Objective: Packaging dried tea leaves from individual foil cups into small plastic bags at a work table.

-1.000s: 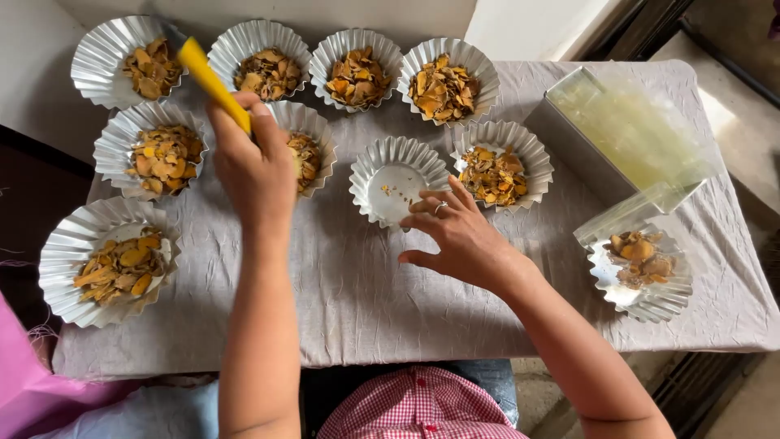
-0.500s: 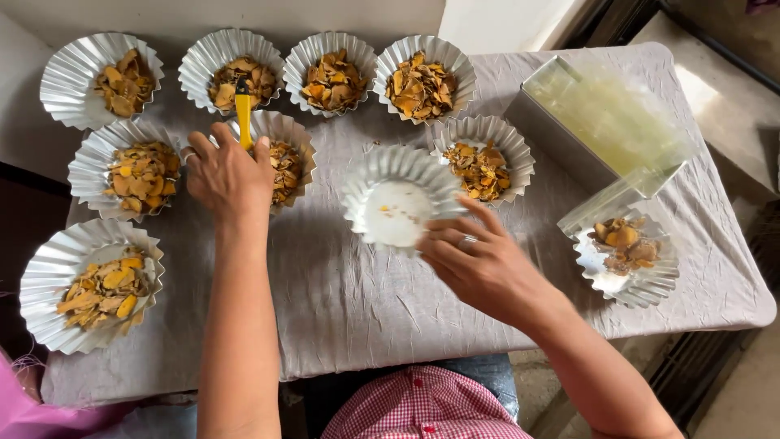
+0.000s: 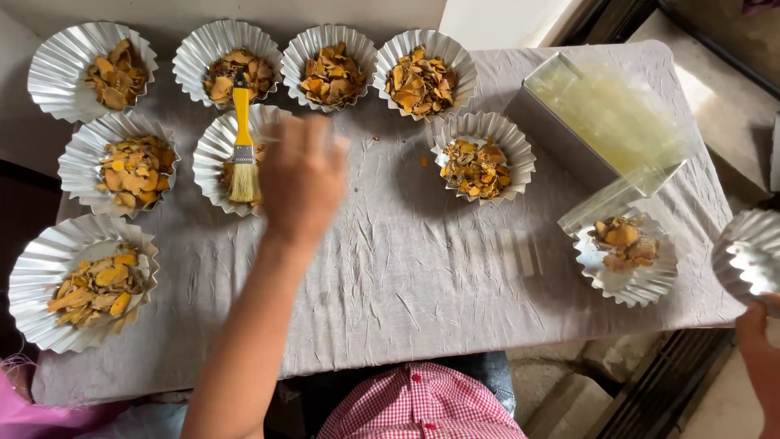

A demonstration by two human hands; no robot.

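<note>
At the far left edge of the table (image 3: 455,276), which is covered with a wrinkled grey cloth, a large fluted foil tray (image 3: 77,293) holds orange and yellow dried chips. Above it sit two more filled foil trays, one at mid-left (image 3: 130,172) and one at the top-left corner (image 3: 91,71). Next along the back row come three further filled trays (image 3: 238,75), side by side with their rims nearly touching.

A yellow-handled brush (image 3: 243,146) lies across the tray (image 3: 213,154) in the second row, its handle pointing away from the person and its pale bristles resting near the tray's front rim. The left hand (image 3: 302,180) is just beside the brush on its right, above that same tray; it is motion-blurred, the fingers look loosely curled and part-spread, and it grips nothing that can be seen.

Right of centre, another filled tray (image 3: 483,156) stands alone on the cloth. Further right is a rectangular metal tin (image 3: 561,134) with clear plastic sleeves (image 3: 621,114) lying in it, and in front of it a small foil tray (image 3: 626,258) with a few chips.

At the far right edge, the right hand (image 3: 757,337) holds an empty foil tray (image 3: 747,256) off the table's side from below; how its fingers close cannot be told.
</note>
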